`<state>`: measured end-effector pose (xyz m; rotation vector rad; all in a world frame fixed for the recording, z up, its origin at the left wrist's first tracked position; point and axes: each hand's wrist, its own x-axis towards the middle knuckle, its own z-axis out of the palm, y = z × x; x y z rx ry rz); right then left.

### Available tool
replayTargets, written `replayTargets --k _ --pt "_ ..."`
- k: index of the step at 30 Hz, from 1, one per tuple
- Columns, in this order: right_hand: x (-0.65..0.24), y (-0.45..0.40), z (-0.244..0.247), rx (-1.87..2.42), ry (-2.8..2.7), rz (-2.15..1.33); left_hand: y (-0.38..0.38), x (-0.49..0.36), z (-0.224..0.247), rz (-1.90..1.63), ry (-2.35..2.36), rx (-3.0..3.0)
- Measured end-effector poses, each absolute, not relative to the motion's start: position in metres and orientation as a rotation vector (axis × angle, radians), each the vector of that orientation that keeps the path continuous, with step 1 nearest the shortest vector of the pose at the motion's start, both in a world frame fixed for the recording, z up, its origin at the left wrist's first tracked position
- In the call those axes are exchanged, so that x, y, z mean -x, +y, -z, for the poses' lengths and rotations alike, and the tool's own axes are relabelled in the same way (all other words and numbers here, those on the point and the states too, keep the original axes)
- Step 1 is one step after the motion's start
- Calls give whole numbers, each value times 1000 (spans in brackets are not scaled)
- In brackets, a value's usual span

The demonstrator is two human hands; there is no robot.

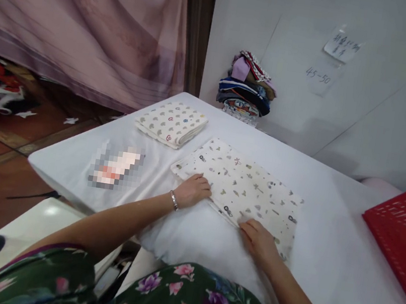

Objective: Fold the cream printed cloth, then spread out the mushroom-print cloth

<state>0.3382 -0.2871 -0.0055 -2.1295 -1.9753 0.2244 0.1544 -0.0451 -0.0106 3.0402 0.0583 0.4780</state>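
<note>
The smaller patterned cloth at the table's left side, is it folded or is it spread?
Folded: the smaller patterned cloth is a thick rectangle, and stacked layers show along its right edge.

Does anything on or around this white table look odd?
Mainly a pixelated patch on the white table, left of the flat cream printed cloth that the left hand and right hand touch: it hides whatever is there. The multicoloured pile of folded fabrics by the pale wall looks uneven. No spill or damage stands out on the table.
</note>
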Motion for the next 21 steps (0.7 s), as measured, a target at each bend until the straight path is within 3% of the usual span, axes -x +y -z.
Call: replayTargets --k 7,11,16,21 --pt "-333 -285 -9 2086 -1796 -380 -46 -144 10 -579 69 -2827" --pt "-342 -269 -7 2104 -1686 -220 -33 -154 8 -619 372 -2802" --pt "-360 -263 25 2384 -1735 -259 -19 -155 23 -350 738 -2892" --pt "-370 -265 31 2352 -1723 -291 -7 -160 15 -137 782 -2781"
